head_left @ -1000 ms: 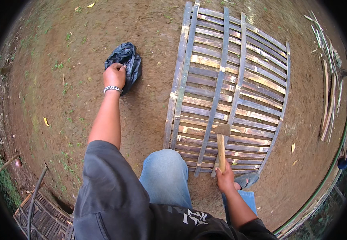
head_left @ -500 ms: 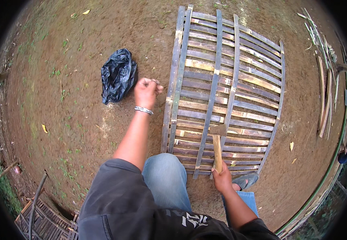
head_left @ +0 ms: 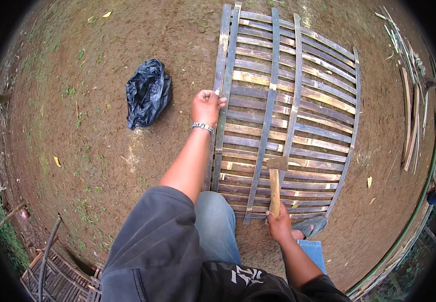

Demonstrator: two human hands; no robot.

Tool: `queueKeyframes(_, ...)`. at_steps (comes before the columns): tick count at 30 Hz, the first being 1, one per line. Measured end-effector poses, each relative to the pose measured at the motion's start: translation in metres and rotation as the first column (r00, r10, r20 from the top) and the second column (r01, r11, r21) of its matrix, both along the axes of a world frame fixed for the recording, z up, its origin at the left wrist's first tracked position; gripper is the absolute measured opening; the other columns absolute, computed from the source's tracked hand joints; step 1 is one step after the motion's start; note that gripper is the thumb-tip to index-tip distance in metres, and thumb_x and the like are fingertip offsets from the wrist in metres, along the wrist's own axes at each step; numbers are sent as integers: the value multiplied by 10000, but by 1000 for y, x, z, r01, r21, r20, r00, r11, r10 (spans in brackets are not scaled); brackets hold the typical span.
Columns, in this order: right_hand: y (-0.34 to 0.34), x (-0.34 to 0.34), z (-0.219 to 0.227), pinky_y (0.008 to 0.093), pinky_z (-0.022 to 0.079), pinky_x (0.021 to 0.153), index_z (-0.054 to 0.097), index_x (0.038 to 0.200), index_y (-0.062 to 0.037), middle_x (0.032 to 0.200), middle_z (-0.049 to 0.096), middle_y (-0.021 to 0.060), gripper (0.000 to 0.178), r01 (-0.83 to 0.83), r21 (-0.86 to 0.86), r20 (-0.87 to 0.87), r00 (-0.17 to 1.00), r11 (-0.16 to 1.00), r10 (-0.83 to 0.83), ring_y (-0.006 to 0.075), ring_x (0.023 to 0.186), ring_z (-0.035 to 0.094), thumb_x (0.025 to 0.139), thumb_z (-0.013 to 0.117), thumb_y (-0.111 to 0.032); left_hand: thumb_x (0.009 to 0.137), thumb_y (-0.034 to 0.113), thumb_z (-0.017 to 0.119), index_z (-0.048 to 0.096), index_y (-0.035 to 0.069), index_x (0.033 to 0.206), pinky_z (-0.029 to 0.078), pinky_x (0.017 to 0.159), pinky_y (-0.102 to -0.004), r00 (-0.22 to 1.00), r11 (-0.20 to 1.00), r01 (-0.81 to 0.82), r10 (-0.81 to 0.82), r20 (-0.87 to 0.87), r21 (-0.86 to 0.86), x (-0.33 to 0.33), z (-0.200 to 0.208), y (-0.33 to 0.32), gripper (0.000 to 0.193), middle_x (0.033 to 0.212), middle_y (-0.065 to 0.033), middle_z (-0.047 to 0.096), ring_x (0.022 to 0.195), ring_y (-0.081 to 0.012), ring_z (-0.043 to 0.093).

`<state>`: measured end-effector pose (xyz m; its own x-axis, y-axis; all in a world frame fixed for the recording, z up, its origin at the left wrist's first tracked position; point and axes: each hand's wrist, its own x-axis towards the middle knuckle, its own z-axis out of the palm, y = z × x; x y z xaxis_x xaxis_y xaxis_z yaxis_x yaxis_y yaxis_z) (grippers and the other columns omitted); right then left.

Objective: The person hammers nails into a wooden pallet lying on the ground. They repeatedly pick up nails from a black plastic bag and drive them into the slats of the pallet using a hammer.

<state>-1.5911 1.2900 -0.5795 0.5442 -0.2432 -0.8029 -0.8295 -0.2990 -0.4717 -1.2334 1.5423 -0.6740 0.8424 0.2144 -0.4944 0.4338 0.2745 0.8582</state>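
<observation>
A panel of split bamboo slats [head_left: 263, 132] lies on the ground before me, its crosswise slats held by several long strips. My left hand [head_left: 207, 106] is over the panel's left edge, its fingers pinched together at the long outer strips. Whatever those fingers hold, if anything, is too small to make out. Low over the panel's near part, my right hand [head_left: 280, 226] grips a hatchet [head_left: 275, 194] by its wooden handle. The hatchet's metal head points away from me, above the slats.
A crumpled black plastic bag [head_left: 148, 94] sits open on the bare soil to the left. Long bamboo strips [head_left: 412, 121] lie at the far right. A slatted bamboo platform [head_left: 64, 277] stands at the lower left. My sandalled foot [head_left: 310, 227] is beside the panel's near right corner.
My left hand has moved right, from the soil near the black bag to the panel's left edge. The hatchet in my right hand has hardly moved.
</observation>
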Motion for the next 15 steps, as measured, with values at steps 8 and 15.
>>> queueKeyframes(8, 11, 8, 5, 311, 521, 828, 493, 1428, -8, 1100, 675, 91, 562, -116, -94, 167, 977, 989, 130, 176, 947, 640, 911, 702, -79, 974, 63, 660, 601, -57, 997, 631, 692, -295, 999, 999, 34, -33, 24, -8, 22, -21, 1, 136, 902, -121, 699, 804, -217, 744)
queueKeyframes(15, 5, -6, -14, 258, 463, 530, 462, 1411, -27, 808, 570, 15, 511, -52, -8, 151, 987, 999, 53, 96, 613, 555, 940, 659, -42, 943, 6, 673, 607, -111, 1151, 627, 719, -294, 1000, 996, -18, 18, -4, -91, 16, -23, 0, 247, 977, -149, 711, 836, -222, 739)
